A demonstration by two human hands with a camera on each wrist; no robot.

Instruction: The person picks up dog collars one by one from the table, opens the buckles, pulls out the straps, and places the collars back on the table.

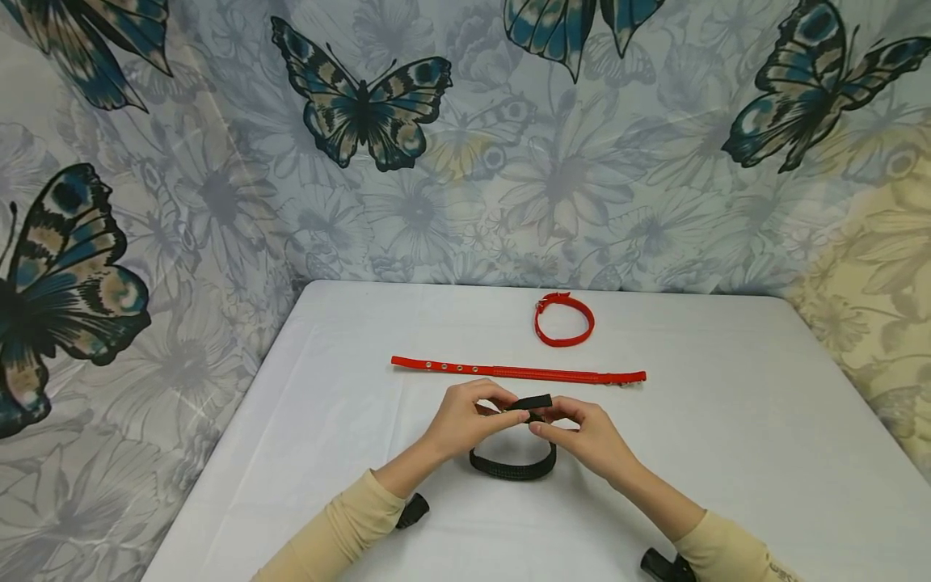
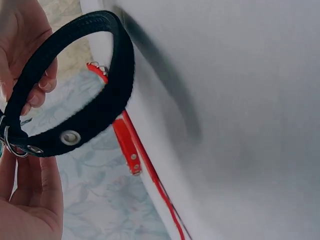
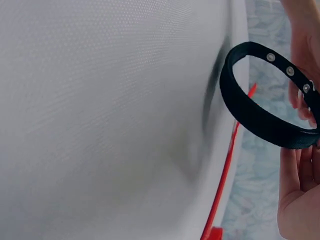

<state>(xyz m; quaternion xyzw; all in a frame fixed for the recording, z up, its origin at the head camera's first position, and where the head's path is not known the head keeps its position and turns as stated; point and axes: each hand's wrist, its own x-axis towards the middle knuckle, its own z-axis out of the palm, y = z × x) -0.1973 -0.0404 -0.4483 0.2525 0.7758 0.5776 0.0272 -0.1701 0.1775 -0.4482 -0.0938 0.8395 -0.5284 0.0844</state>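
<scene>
the surface point(image 1: 742, 420) leaves wide bare room to the right of the right hand point(image 1: 585, 432), and more to the left of the left hand point(image 1: 469, 416). the black collar point(image 1: 512, 470) bars the way between them with its loop. just beyond, the straight red collar point(image 1: 545, 374) lies crosswise; a bare strip separates it from the looped red collar point(image 1: 591, 323). the butterfly-patterned backdrop point(image 1: 465, 234) walls off the far edge.

Collar point(image 1: 512, 470) is blk, strap point(image 1: 541, 374) & loop point(image 1: 564, 343) red, tbl point(image 1: 727, 420) wht, sleeves point(image 1: 338, 517) beige, backdrop point(image 1: 451, 210) mostly grey-blue floral w/ butterflies point(image 1: 363, 105).
</scene>
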